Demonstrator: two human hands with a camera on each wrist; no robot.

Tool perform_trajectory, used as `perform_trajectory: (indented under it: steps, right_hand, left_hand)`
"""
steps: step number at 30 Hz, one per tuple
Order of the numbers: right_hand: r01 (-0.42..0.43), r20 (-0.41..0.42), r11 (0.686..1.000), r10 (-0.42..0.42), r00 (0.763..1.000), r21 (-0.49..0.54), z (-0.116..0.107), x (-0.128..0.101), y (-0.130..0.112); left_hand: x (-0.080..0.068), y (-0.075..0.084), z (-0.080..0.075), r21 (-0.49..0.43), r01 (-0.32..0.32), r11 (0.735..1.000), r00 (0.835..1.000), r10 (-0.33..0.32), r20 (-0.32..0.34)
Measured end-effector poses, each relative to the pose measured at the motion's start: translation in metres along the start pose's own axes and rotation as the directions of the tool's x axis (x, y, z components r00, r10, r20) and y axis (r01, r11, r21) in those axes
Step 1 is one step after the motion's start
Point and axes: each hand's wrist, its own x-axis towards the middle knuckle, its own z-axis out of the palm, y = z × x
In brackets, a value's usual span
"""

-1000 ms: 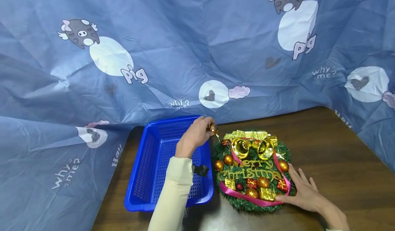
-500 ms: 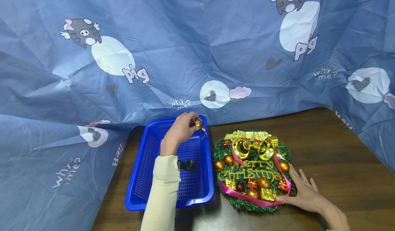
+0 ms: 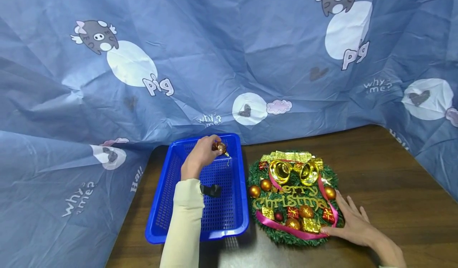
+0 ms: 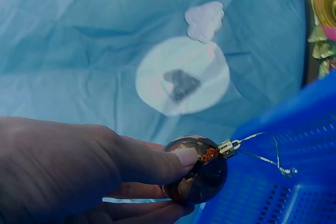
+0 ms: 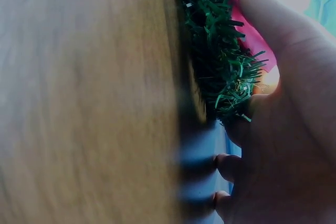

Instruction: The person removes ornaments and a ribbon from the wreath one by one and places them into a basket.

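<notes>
A shiny copper-brown Christmas bauble (image 3: 222, 148) is pinched between the thumb and fingers of my left hand (image 3: 201, 156), over the back part of a blue plastic basket (image 3: 245, 204). In the left wrist view, the bauble's gold cap and looped string stick out to the right. To the right of the basket lies a green Christmas wreath (image 3: 280, 237), decked with gold bells, baubles, small gift boxes, a pink ribbon and "Merry Christmas" lettering. My right hand (image 3: 354, 222) rests at the wreath's lower right edge, fingers spread and thumb touching the rim near the ribbon.
The basket and wreath stand side by side on a brown wooden table (image 3: 400, 184). Behind and to the left hangs a blue cloth (image 3: 200, 61) printed with pigs and words. A black strap with a small device (image 3: 212, 190) sits on my left wrist.
My left hand has carried the bauble leftward, from beside the wreath's upper left edge to over the basket. The right hand and the wreath have stayed in place.
</notes>
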Motion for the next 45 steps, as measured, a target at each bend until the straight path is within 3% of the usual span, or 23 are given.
perform_trajectory:
  steps: [12, 32, 45]
  right_hand:
    - [-0.001, 0.004, 1.000, 0.001, 1.000, 0.004, -0.002, 0.000, -0.001]
    - [0.013, -0.015, 1.000, -0.013, 1.000, -0.021, -0.002, -0.002, -0.003]
    - [0.009, -0.013, 1.000, -0.009, 1.000, -0.013, -0.001, -0.002, -0.001]
  left_hand:
    - [0.008, -0.023, 0.019, -0.007, 0.052, 0.999, 0.998, -0.051, 0.046]
    - [0.011, -0.044, 0.054, 0.020, 0.229, 0.973, 0.957, -0.229, 0.181]
    - [0.012, -0.052, 0.062, 0.059, 0.255, 0.965, 0.943, -0.262, 0.204]
